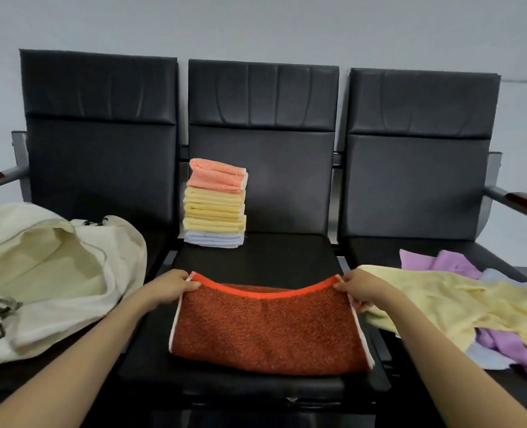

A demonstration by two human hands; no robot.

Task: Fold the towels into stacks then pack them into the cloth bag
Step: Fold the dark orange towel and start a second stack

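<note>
On the left seat the cloth bag [70, 310] lies slumped on its side, its mouth gaping toward the middle and nothing visible inside it. Just right of it the left hand [171, 287] pinches the far left corner of the orange towel [265, 329], fingers curled over the hem. The towel is spread on the front of the middle seat [287, 254] with its long axis running left to right between the two hands. Its far hem is lifted and sags in the middle. It looks already doubled, the near edge rounded like a fold, though the nap hides the layers. Behind it, at the seat's back left, stands the stack of folded towels [215, 205], apart from the towel in hand. The right hand [361, 288] pinches the far right corner in the same way. Both hands are equally near the towel, whose body lies toward the person from the fingertips. The next fold probably carries one short end across to the other, along that axis. Farther right, the heap of loose towels [472, 304], yellow, purple and pale blue, waits unfolded, so the packing is some way off.
</note>
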